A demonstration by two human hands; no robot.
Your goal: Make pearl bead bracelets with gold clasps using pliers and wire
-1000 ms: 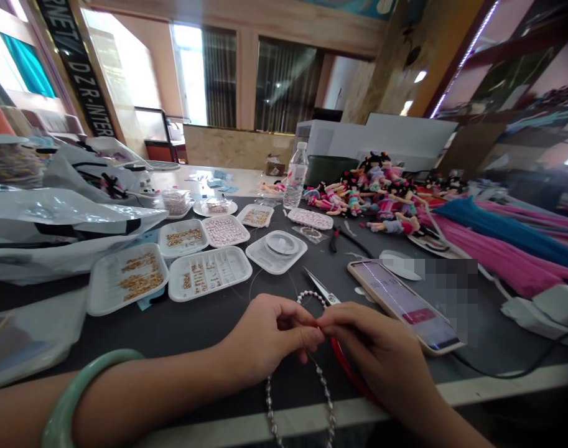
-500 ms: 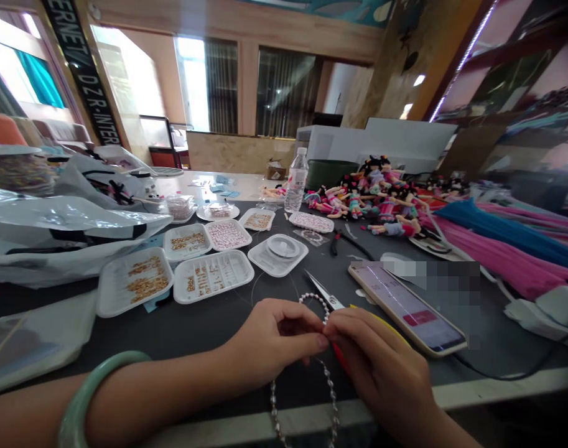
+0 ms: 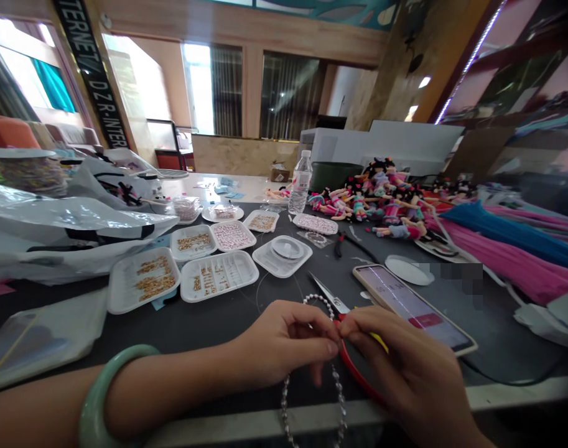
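Observation:
A strand of silvery-pink beads (image 3: 341,398) loops above and below my left hand (image 3: 293,342), whose thumb and fingers are closed on it. A pale green bangle (image 3: 94,398) circles my left wrist. My right hand (image 3: 405,361) is pinched shut just to the right of those fingertips; what sits in the pinch is too small to make out. Scissors (image 3: 329,294) with red handles lie on the dark table partly beneath my right hand, blades pointing away. Something yellow shows behind my right fingers.
White trays of gold findings (image 3: 144,280) and pink beads (image 3: 232,236) stand ahead to the left. A spool (image 3: 287,249) rests on another tray. A phone (image 3: 414,311) lies at right, pliers (image 3: 339,246) and a water bottle (image 3: 301,183) farther back, dolls (image 3: 391,199) beyond.
My right fingertips have drawn slightly away from my left ones, uncovering more of the red scissor handle. The view has shifted a little, moving the whole scene rightward.

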